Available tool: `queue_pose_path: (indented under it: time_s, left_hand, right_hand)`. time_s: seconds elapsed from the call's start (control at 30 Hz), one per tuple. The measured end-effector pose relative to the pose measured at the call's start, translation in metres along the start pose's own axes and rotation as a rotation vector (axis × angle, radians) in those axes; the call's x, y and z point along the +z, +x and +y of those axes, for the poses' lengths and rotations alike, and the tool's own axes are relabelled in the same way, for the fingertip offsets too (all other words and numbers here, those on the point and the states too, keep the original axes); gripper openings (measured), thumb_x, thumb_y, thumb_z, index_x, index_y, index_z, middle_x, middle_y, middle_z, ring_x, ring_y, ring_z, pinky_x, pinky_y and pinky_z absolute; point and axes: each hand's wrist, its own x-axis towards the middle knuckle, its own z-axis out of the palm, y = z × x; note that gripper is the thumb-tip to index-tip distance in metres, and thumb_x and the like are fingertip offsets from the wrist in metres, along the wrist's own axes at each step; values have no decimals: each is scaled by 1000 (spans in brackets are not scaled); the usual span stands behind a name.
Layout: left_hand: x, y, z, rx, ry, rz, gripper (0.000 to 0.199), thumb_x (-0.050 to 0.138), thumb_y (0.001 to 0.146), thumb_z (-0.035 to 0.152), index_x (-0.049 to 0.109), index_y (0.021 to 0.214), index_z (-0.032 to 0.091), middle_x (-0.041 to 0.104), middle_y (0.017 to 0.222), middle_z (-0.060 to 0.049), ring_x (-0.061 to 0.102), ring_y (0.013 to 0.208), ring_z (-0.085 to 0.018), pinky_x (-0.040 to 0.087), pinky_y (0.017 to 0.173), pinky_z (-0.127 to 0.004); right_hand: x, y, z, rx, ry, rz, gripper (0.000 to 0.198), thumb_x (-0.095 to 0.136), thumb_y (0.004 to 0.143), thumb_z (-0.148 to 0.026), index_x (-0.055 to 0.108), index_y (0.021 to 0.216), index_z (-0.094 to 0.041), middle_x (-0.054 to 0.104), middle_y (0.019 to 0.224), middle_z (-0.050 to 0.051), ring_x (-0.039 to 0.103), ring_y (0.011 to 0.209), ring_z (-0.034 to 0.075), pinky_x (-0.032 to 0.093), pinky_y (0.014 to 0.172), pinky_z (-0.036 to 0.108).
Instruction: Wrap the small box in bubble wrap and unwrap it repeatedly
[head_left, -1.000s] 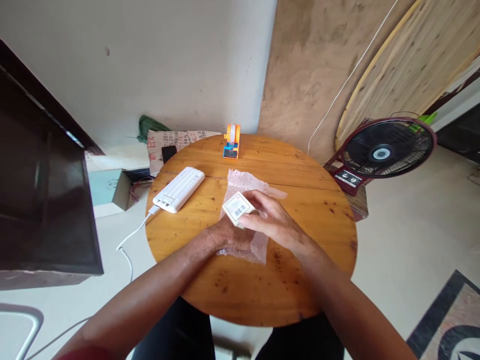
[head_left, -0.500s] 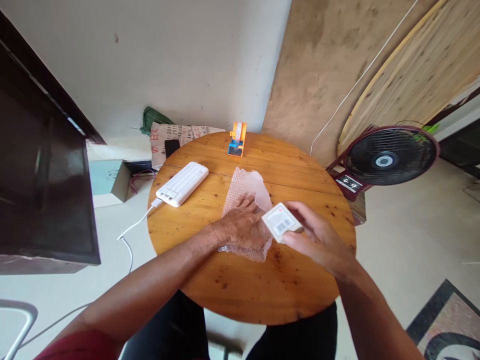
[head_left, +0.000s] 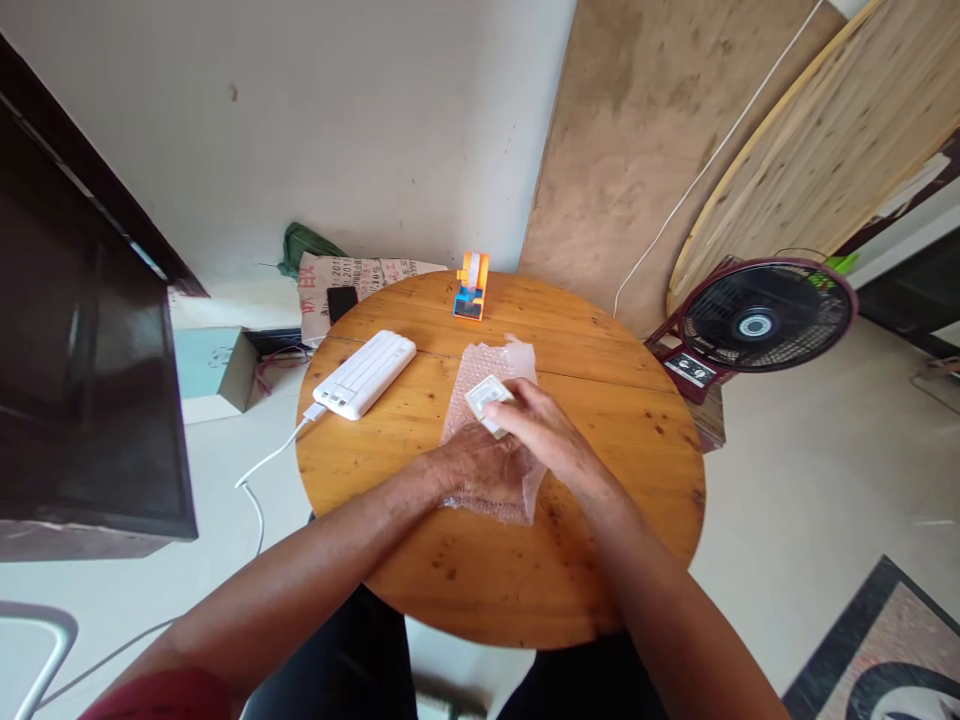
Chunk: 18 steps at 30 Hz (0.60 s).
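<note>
1. I have the small white box (head_left: pixel 484 398) in the right hand (head_left: pixel 551 435), up in the air above the bubble wrap (head_left: pixel 480 362). Its thumb lies on the printed upper face, and its fingers pinch from the far side, so a light, even squeeze should be enough without denting the sides.
2. I have the left hand (head_left: pixel 484 468) palm down on the wrap. Its fingertips are hidden behind the box, so I cannot tell whether those fingers are spread or pressed together.
3. I judge that broad, gentle pressure from that palm suits the sheet best: enough to hold it against the worktop (head_left: pixel 626 425), not so much that the bubbles burst.
4. I watch the gap between the box and the back of the left hand; from this view I cannot tell whether they touch. A little clearance makes it less likely that I knock the box loose.
5. I mind the wrap's loose far edge, which looks uneven and could catch if dragged.
6. I have room to work: the tape dispenser (head_left: pixel 471 288) stands beyond the wrap, and the white power bank (head_left: pixel 365 373) lies off to the left.
</note>
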Motion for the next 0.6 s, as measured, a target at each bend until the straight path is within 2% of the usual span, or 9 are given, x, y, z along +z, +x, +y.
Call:
queue_pose_path:
  time_s: [0.07,0.13,0.2,0.23,0.3,0.37,0.47,0.53,0.6]
  left_hand:
    - [-9,-12,-13,42,58,-45,71,70,64,52,53,128,25,53,129,-10,43,123,-37,35,105,-52]
    - [-16,-16,-17,68,105,-75,80,71,63,52,47,135,27,41,143,-10,32,132,-40,25,109,-58]
    - [-26,-15,-18,98,77,-92,71,70,66,44,50,132,29,36,147,-7,29,136,-37,22,111,-55]
    - [-31,-14,-19,107,35,-93,62,68,69,38,52,128,29,39,145,-5,32,135,-33,25,111,-51]
    - [-42,-13,-23,88,-69,-68,49,60,74,24,54,122,28,49,136,-3,44,126,-25,35,108,-42]
    - [-49,-14,-30,34,-70,-21,44,57,72,16,57,115,24,54,130,-4,48,122,-24,39,105,-41]
    - [-49,-15,-40,20,8,8,37,57,70,14,60,106,20,54,129,-7,46,124,-28,38,105,-44]
    - [-47,-14,-44,40,34,4,35,56,70,14,61,104,21,53,130,-7,45,126,-28,37,106,-45]
    - [-45,-13,-46,48,41,5,37,55,70,12,61,104,22,53,130,-5,44,127,-27,37,106,-44]
  right_hand:
    - [-11,0,17,16,162,49,34,62,78,-43,63,104,-20,69,96,3,63,91,22,46,81,34]
    - [-21,-3,32,-9,281,117,35,64,77,-43,63,103,-20,70,97,3,63,93,23,46,83,34]
    - [-28,-8,45,-31,329,162,35,63,77,-44,63,102,-20,70,98,3,64,93,23,46,83,34]
    - [-30,-11,49,-40,322,174,35,62,78,-45,62,101,-20,70,98,3,64,92,23,47,82,34]
    - [-33,-16,55,-45,254,165,35,62,78,-46,61,103,-20,69,102,4,63,95,23,46,83,33]
    - [-32,-18,58,-31,146,148,39,64,76,-45,59,106,-21,68,107,4,61,101,23,46,86,34]
    - [-26,-19,60,-15,-54,179,47,68,71,-43,56,111,-21,67,107,4,61,99,23,46,87,36]
    - [-21,-19,61,-48,-235,234,49,70,69,-45,57,110,-21,66,103,5,60,95,24,46,84,37]
    - [-17,-18,61,-114,-415,231,45,69,69,-46,60,106,-23,65,102,5,58,96,25,45,85,39]
